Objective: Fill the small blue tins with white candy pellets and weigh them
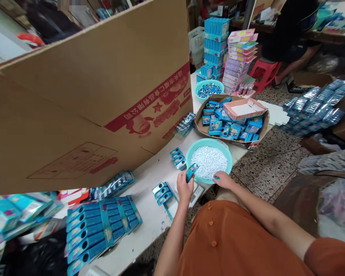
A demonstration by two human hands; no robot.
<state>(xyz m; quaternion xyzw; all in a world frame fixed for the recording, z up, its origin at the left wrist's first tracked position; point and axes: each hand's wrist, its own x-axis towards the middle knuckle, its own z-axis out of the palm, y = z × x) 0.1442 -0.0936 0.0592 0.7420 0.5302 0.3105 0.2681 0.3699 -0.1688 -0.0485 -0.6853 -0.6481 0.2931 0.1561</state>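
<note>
Held upright in my left hand is a small blue box, just over the left rim of a turquoise basin. Many small white pellets fill the basin. My right hand is at the basin's near rim with its fingers drawn together; a bit of teal shows at the fingertips, but I cannot make out what they hold. Partly under my left hand sits a white scale. Left of it, a few blue boxes stand in an open tray. More small boxes are beside the basin.
A tall cardboard carton walls off the table's far side. Behind the basin stands a carton of loose blue boxes, then a basin of shiny blue pieces and stacked boxes. Packed blue boxes lie left. A person sits at back.
</note>
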